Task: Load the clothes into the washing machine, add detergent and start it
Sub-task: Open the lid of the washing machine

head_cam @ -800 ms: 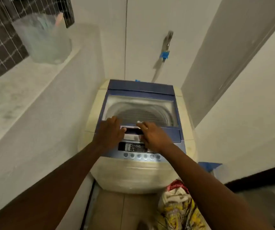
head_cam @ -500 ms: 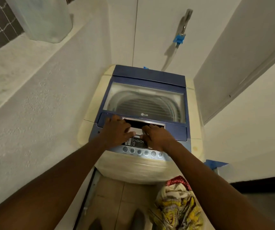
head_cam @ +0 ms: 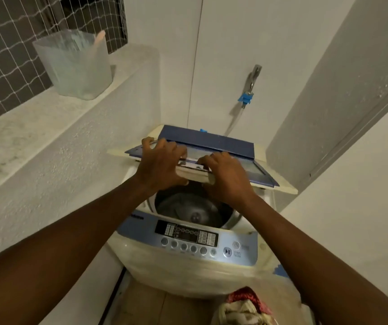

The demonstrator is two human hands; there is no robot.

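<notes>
Fingers [head_cam: 162, 146] of both hands grip raised lid [head_cam: 230, 143]; drum [head_cam: 188, 211] exposed.

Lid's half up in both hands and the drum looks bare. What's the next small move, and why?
Probably push the lid on back until it rests folded open. Both the left hand and right hand grip its front edge, so neither is free, while the drum is uncovered and the clothes lie on the floor.

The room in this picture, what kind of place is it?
Probably a small home laundry corner: a top-loading washing machine stands between white walls, a wall tap with a hose is behind it, and clothes lie on the floor.
</notes>
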